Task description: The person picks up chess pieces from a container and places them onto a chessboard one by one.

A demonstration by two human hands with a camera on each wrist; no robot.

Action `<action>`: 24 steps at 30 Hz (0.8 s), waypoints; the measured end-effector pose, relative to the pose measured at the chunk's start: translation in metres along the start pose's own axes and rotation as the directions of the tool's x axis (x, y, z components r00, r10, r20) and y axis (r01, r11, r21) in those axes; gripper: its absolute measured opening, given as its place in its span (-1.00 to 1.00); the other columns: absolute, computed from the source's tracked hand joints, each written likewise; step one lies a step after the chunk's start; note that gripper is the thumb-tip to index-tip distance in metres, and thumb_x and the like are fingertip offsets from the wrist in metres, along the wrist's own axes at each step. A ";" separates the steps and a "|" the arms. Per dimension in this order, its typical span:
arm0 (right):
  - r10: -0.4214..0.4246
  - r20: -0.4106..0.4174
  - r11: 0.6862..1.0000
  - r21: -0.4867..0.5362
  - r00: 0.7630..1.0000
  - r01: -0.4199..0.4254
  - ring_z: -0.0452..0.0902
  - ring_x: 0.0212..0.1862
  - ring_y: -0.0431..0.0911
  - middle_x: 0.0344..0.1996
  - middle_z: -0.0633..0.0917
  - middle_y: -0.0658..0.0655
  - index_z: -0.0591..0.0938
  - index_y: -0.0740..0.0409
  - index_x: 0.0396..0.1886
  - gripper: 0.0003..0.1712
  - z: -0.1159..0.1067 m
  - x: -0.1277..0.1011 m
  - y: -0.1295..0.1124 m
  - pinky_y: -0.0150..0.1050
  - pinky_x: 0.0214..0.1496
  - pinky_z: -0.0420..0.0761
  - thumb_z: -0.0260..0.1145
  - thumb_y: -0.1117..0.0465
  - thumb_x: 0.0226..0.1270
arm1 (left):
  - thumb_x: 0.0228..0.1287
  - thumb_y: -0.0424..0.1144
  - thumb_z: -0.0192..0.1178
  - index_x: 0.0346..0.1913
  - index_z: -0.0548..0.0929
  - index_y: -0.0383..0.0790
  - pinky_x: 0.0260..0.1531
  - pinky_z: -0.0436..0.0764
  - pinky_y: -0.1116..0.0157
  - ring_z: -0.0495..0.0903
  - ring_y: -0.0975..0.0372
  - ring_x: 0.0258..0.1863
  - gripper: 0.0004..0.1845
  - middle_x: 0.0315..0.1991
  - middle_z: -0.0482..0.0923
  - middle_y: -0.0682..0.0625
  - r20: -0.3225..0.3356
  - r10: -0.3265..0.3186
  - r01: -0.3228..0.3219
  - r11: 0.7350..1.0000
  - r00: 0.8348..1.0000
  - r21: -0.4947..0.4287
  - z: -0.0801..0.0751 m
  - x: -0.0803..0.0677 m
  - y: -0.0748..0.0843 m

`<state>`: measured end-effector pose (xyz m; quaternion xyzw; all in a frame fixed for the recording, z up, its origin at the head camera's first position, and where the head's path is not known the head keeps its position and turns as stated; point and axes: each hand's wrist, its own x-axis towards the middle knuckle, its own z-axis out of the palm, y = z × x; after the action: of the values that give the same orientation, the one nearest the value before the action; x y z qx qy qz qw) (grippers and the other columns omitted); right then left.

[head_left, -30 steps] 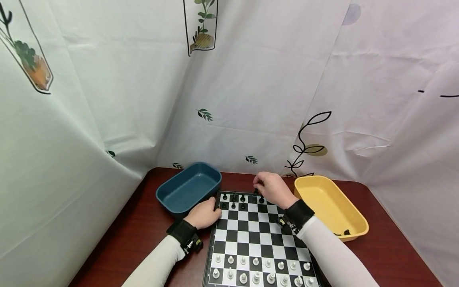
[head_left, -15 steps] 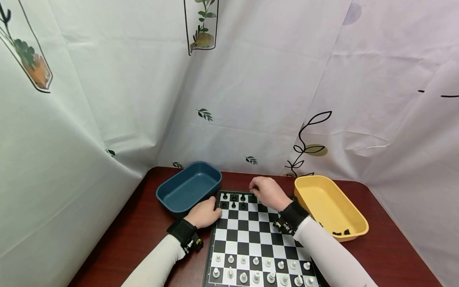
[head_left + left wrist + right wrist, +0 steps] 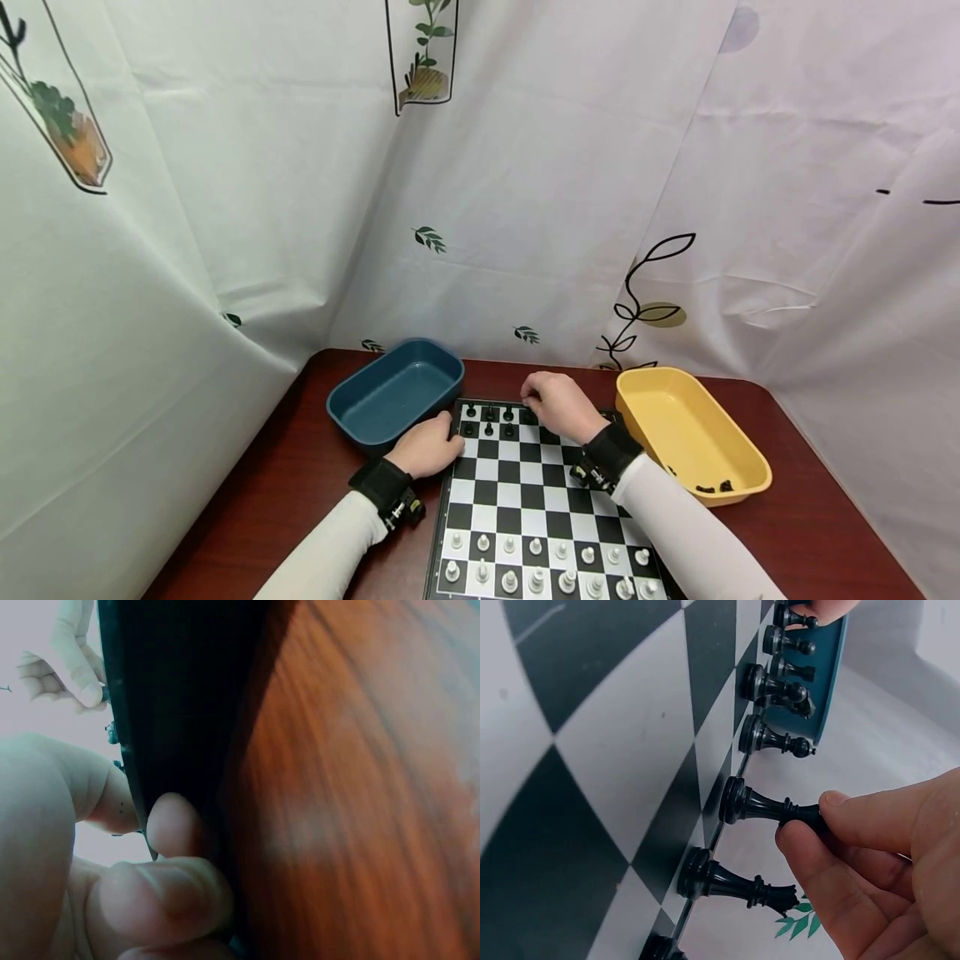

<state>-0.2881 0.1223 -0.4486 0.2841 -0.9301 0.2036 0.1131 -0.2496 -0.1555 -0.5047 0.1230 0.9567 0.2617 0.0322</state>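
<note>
The right hand (image 3: 885, 862) pinches a black chess piece (image 3: 761, 806) near its top, its base seemingly touching the chessboard (image 3: 530, 473), between a crowned piece (image 3: 731, 883) and a bishop-like piece (image 3: 772, 740). A light, straight pinch best spares these neighbours, while the left hand (image 3: 426, 447) grips the board's left edge, ideally without tilting it

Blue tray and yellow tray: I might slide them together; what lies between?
In the head view, the chessboard lies between them, with the left hand at its left edge and the right hand over its far end.
</note>
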 end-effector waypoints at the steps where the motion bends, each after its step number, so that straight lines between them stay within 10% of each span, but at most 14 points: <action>1: -0.004 0.000 1.000 0.000 1.000 0.004 0.63 -0.23 -0.15 -0.23 0.77 -0.01 0.82 0.13 -0.15 -0.91 0.001 0.000 0.000 -0.15 -0.08 0.72 0.53 0.39 0.46 | 0.48 -0.10 0.17 0.21 0.62 -0.40 -0.15 0.62 0.04 0.58 0.14 -0.31 -0.55 -0.19 0.65 -0.10 -0.002 0.001 -0.001 1.000 1.000 0.001 0.000 0.000 0.000; 24: -0.078 -0.028 0.997 -0.029 0.997 0.077 0.65 -0.21 -0.11 -0.24 0.74 0.02 0.80 0.15 -0.17 -0.89 0.003 -0.004 0.002 -0.11 -0.06 0.71 0.50 0.43 0.46 | 0.49 -0.10 0.15 0.28 0.61 -0.44 -0.14 0.63 0.04 0.59 0.13 -0.30 -0.49 -0.11 0.68 -0.15 -0.003 0.006 -0.006 1.000 1.000 0.005 -0.001 -0.001 0.000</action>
<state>-0.2865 0.1244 -0.4533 0.3153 -0.9194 0.1904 0.1383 -0.2490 -0.1558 -0.5036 0.1255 0.9571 0.2596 0.0297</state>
